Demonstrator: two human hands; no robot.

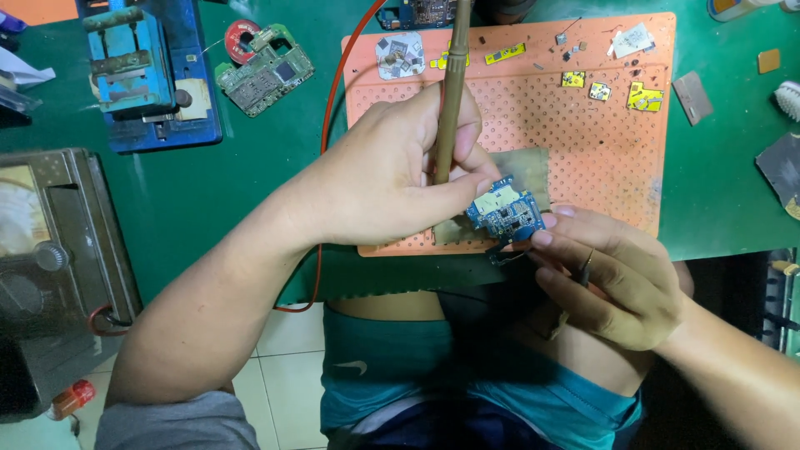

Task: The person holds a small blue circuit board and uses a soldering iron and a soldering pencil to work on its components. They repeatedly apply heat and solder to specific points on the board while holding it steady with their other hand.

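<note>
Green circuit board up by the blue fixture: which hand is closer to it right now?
Left. The left hand, gripping the soldering iron, sits just right of and below the green circuit board. The right hand is farther off, at the mat's near edge, holding the small blue board.

Your left hand grips a long brass-coloured soldering iron like a pen, its tip down at a small blue circuit board that your right hand pinches at its lower edge. The board sits over the near edge of the orange perforated mat, on what looks like a grey pad. A green circuit board lies well apart on the green table, beside a blue clamp fixture.
</note>
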